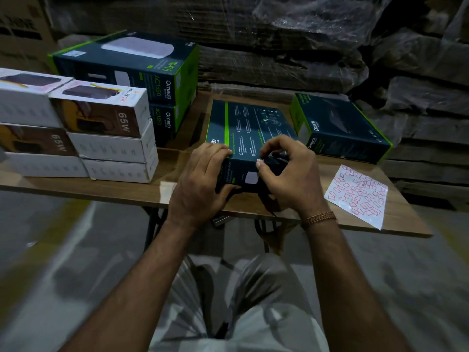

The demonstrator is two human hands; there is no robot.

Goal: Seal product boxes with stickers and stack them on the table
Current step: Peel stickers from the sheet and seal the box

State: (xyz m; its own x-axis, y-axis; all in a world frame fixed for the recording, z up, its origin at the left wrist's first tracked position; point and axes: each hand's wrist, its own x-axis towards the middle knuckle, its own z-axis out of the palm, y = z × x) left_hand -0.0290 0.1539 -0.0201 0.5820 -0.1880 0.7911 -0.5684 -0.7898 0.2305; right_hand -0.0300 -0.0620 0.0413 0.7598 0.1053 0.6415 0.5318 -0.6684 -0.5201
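Observation:
A dark blue and green product box (250,123) lies flat on the wooden table (76,185), its near end at the table's front edge. My left hand (200,179) grips the box's near left corner, fingers over the top edge and thumb on the front face. My right hand (286,171) sits at the near top edge with curled fingers, thumb and fingertips pressing at the flap seam; any sticker under them is hidden. A sheet of small red-outlined stickers (357,195) lies on the table at the right.
Another blue-green box (337,128) lies at the back right. Two stacked blue-green boxes (132,72) stand at the back left, with stacks of white 65W boxes (101,130) in front of them. Wrapped cardboard pallets (279,47) stand behind the table.

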